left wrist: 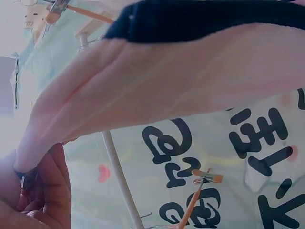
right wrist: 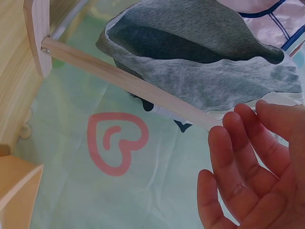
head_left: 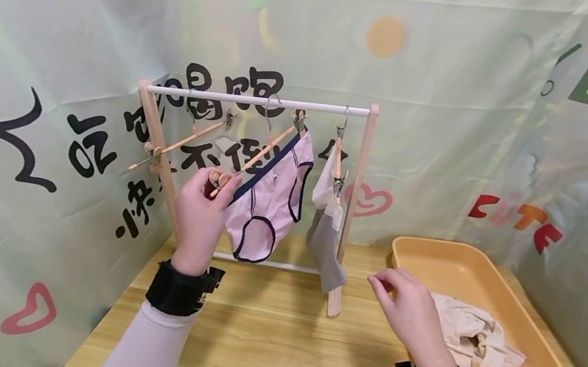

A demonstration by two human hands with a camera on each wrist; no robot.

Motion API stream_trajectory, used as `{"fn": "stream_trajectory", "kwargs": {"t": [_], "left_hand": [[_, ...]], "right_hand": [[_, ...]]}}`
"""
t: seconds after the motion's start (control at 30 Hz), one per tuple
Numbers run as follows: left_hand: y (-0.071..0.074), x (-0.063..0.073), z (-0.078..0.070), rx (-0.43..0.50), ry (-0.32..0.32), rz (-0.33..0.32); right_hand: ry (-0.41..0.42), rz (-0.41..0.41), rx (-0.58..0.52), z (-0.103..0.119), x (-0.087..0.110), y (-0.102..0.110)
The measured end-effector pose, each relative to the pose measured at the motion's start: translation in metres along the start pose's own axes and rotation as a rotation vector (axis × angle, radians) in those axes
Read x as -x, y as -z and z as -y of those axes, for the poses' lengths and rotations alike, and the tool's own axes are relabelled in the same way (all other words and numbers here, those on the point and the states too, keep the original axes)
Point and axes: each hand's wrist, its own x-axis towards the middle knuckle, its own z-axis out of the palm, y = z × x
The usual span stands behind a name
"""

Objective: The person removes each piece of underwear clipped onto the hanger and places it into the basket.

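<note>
A pair of pink underpants (head_left: 283, 198) with dark blue trim hangs from the middle clip hanger (head_left: 262, 156). My left hand (head_left: 201, 214) pinches the near clip end of that hanger at the waistband's corner. The left wrist view shows the underpants' cloth (left wrist: 181, 71) stretched from the fingers, which partly hide the clip. My right hand (head_left: 412, 311) is in the air right of the rack, fingers loosely bent and holding nothing. A grey and white sock (head_left: 324, 239) hangs from the right hanger; in the right wrist view the sock (right wrist: 190, 71) lies just beyond the fingertips.
The wooden rack (head_left: 362, 175) with a white top rod stands on the wooden table (head_left: 269, 340). A hanger (head_left: 185, 144) with nothing clipped on it hangs at the left. A yellow tray (head_left: 527, 297) at the right holds cream cloth (head_left: 477, 341). Printed fabric (head_left: 451, 138) surrounds the table.
</note>
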Motion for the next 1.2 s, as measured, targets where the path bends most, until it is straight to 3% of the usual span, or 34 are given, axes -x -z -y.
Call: {"fn": "stream_trajectory", "kwargs": {"t": [0.17, 0.43, 0.67, 1.2], "left_hand": [[0.002, 0.007, 0.005, -0.024, 0.015, -0.008], [0.003, 0.022, 0.013, 0.024, 0.047, -0.011], [0.004, 0.035, 0.021, -0.014, 0.045, -0.019], [0.004, 0.064, 0.045, 0.016, 0.148, 0.057]], "right_hand": [[-0.005, 0.011, 0.005, 0.0, 0.001, 0.0], [-0.01, 0.02, 0.005, 0.0, 0.001, 0.001], [-0.016, 0.028, 0.011, 0.0, 0.001, 0.001], [-0.003, 0.01, 0.011, -0.002, 0.001, -0.001]]}}
